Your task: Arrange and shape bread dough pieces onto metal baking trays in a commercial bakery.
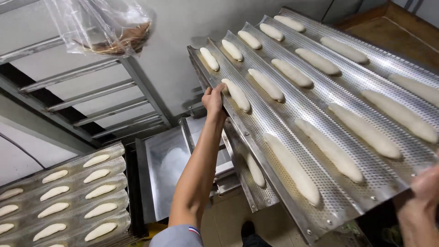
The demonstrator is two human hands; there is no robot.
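A long perforated metal baguette tray [274,119] with wavy channels fills the right of the view, held up and tilted. Several raw dough sticks [292,167] lie in its channels. My left hand [213,99] grips the tray's left rim about halfway along, arm stretched out. My right hand [423,201] holds the tray's near right corner at the frame's edge, only partly visible.
A second tray [116,151] loaded with dough sticks sits in the rack at lower left. A metal rack with empty rails [91,93] rises at left. A third tray [238,169] lies under the held one. A plastic bag [105,23] hangs at top. Tiled floor below.
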